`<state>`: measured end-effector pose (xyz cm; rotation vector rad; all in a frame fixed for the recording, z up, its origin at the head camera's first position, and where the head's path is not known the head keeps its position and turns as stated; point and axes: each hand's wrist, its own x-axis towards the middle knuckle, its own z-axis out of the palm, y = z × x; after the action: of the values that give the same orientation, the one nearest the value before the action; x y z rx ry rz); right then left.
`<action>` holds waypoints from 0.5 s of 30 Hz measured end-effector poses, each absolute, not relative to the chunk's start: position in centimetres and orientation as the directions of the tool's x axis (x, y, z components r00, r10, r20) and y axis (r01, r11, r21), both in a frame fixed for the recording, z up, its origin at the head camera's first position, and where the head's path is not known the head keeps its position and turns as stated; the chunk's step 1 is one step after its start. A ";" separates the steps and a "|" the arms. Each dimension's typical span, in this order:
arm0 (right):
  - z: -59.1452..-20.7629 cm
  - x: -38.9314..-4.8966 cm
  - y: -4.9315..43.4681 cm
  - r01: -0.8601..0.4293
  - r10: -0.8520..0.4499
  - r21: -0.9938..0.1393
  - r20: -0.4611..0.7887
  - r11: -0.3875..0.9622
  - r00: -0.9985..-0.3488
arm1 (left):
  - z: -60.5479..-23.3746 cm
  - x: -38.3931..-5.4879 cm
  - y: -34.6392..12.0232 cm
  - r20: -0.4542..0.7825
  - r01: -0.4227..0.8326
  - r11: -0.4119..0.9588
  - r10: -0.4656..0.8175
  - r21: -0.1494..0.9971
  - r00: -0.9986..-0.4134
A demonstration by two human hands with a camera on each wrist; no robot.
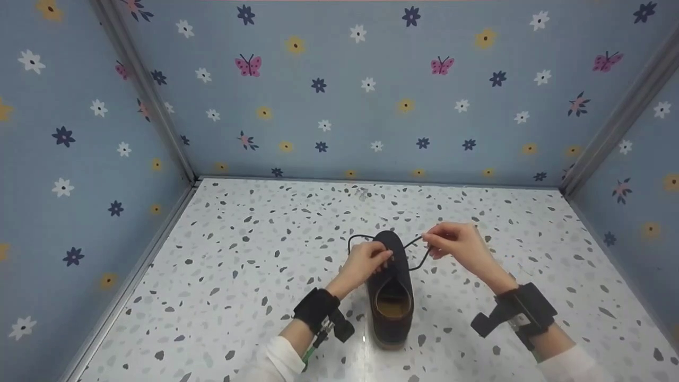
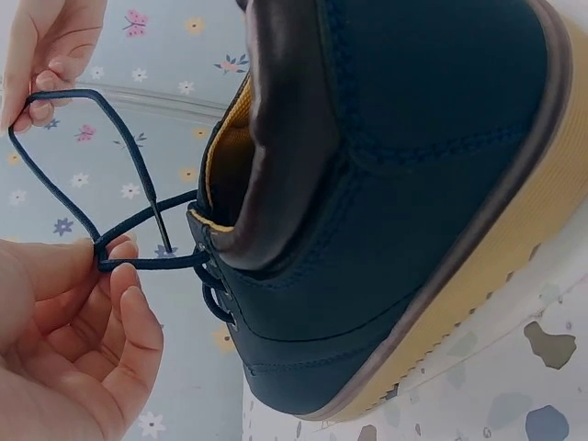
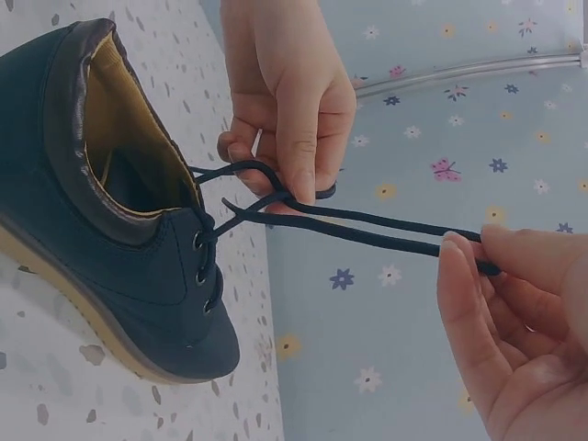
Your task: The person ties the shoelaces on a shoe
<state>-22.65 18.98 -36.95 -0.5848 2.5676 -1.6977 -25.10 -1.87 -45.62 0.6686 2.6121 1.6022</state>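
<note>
A dark blue lace-up shoe with a tan sole stands upright on the floor, toe pointing away from me. Over its tongue, my left hand pinches the shoelace between thumb and fingers where strands cross. To the right of the shoe, my right hand pinches a doubled stretch of lace, drawn out as a loop. The loose lace tip hangs near the eyelets in the left wrist view. Another lace curve arcs left of the toe. My left fingers partly hide the crossing.
Speckled white flooring surrounds the shoe. A blue wall with flowers and butterflies rises behind it, and similar panels stand at left and right. Grey metal strips run along the corners. Each wrist wears a black camera strap.
</note>
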 end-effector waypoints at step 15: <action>-38.1 -22.1 18.9 -0.263 -0.342 -0.924 0.161 0.277 -0.926 | -45.9 -25.1 -1.8 0.229 0.352 0.354 0.345 0.866 -0.910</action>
<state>-22.11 18.94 -38.12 -0.5830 2.4547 -1.7536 -25.12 -1.78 -45.85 0.6671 2.5905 1.6609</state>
